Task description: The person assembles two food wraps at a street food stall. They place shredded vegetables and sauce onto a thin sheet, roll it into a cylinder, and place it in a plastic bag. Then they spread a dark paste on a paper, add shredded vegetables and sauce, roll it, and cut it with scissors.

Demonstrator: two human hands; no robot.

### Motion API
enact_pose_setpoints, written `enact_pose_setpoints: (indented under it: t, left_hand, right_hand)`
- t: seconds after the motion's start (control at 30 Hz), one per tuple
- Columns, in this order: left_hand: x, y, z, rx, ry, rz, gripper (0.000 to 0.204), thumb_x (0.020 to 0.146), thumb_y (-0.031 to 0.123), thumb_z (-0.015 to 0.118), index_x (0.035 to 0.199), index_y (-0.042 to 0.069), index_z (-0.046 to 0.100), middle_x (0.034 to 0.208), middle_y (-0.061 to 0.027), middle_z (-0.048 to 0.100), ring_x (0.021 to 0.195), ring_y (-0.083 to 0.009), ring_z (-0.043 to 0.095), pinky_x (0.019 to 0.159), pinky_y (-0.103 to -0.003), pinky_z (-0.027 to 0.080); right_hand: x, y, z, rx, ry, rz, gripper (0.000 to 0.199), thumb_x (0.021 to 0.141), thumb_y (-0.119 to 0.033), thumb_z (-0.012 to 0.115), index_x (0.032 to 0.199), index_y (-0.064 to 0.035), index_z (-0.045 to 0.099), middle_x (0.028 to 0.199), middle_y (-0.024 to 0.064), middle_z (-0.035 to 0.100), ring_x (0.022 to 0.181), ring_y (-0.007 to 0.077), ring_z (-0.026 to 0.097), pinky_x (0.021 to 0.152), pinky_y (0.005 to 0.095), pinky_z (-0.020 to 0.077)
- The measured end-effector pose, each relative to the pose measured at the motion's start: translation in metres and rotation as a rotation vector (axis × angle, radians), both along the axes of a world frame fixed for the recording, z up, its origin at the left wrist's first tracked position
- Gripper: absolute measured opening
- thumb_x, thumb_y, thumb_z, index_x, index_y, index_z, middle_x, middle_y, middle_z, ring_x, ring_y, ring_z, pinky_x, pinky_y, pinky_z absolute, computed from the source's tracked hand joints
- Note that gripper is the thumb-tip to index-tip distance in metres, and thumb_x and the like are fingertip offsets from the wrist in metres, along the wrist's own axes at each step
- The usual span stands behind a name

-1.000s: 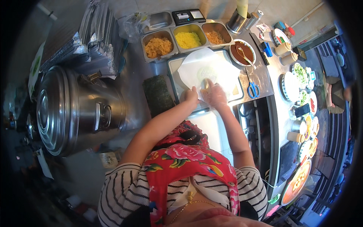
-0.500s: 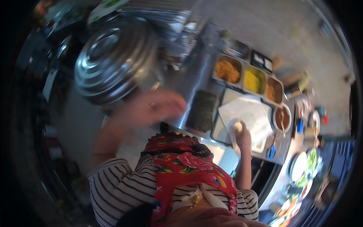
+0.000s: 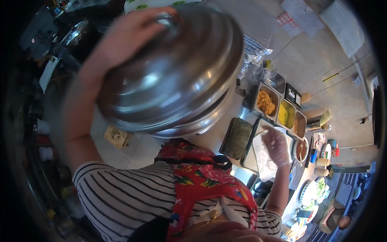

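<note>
My left hand (image 3: 151,28) is closed on the knob at the top of a large ridged steel lid (image 3: 169,76), its fingers blurred. The domed lid is tilted over a round steel vessel (image 3: 205,121) whose rim shows beneath it; the inside is hidden. On the right, my right hand (image 3: 276,147), in a clear plastic glove, is over white paper (image 3: 264,161) on a pale tray (image 3: 250,151). Its fingers are bent together, and what they hold, if anything, cannot be made out. Dark green seaweed sheets (image 3: 238,139) lie just left of the tray.
Beyond the tray stand steel pans with orange shredded food (image 3: 265,103), yellow strips (image 3: 283,115) and brown filling (image 3: 297,127). A bowl of dark red sauce (image 3: 300,150) is at the right. A wooden stool (image 3: 116,136) is on the floor at left; crumpled foil (image 3: 254,52) lies behind the lid.
My left hand has gone from blurred in mid-air to the lid's knob. The lid appears nearer and further right, tilted. The view has shifted; my right hand is still over the paper.
</note>
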State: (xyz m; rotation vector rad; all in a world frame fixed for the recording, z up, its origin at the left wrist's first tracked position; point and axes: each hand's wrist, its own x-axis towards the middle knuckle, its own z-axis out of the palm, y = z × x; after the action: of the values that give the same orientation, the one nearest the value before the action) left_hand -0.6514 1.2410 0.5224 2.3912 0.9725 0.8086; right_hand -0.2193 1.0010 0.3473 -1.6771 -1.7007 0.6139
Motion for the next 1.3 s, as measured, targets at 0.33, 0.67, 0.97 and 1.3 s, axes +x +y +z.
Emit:
enact_pose_setpoints:
  t: [0.33, 0.67, 0.97, 1.3]
  left_hand:
    - [-0.040, -0.053, -0.106, -0.529, -0.434, 0.001, 0.042, 0.098, 0.012, 0.052, 0.140, 0.009, 0.055, 0.125, -0.0089, 0.067, 0.114, -0.0223, 0.063, 0.103, -0.036, 0.047]
    - [-0.003, -0.094, -0.194, -0.403, -0.368, 0.252, 0.043, 0.098, 0.011, 0.051, 0.140, 0.009, 0.055, 0.127, -0.0091, 0.066, 0.115, -0.0227, 0.063, 0.104, -0.036, 0.046]
    - [-0.006, -0.100, -0.202, -0.312, -0.341, 0.333, 0.043, 0.097, 0.010, 0.049, 0.140, 0.009, 0.055, 0.128, -0.0093, 0.065, 0.117, -0.0231, 0.062, 0.105, -0.036, 0.045]
    - [-0.006, -0.097, -0.201, -0.250, -0.321, 0.358, 0.044, 0.097, 0.009, 0.048, 0.141, 0.010, 0.054, 0.129, -0.0095, 0.065, 0.119, -0.0234, 0.061, 0.107, -0.036, 0.044]
  right_hand:
    - [-0.118, 0.119, 0.136, 0.005, -0.016, 0.570, 0.022, 0.091, -0.010, 0.063, 0.111, -0.0027, 0.069, 0.102, 0.0129, 0.071, 0.094, 0.0271, 0.068, 0.083, 0.0379, 0.0533]
    - [-0.228, 0.215, 0.086, -0.586, -0.566, 0.902, 0.044, 0.093, -0.026, 0.060, 0.129, 0.0000, 0.057, 0.113, 0.0230, 0.067, 0.102, 0.0384, 0.066, 0.094, 0.0445, 0.0519]
    - [-0.170, 0.185, 0.110, -0.570, -0.535, 0.933, 0.043, 0.093, -0.027, 0.061, 0.127, -0.0015, 0.057, 0.113, 0.0203, 0.066, 0.103, 0.0357, 0.065, 0.095, 0.0450, 0.0508]
    - [-0.178, 0.193, 0.117, -0.584, -0.588, 0.937, 0.042, 0.092, -0.029, 0.062, 0.126, -0.0032, 0.057, 0.114, 0.0172, 0.066, 0.105, 0.0326, 0.064, 0.096, 0.0455, 0.0496]
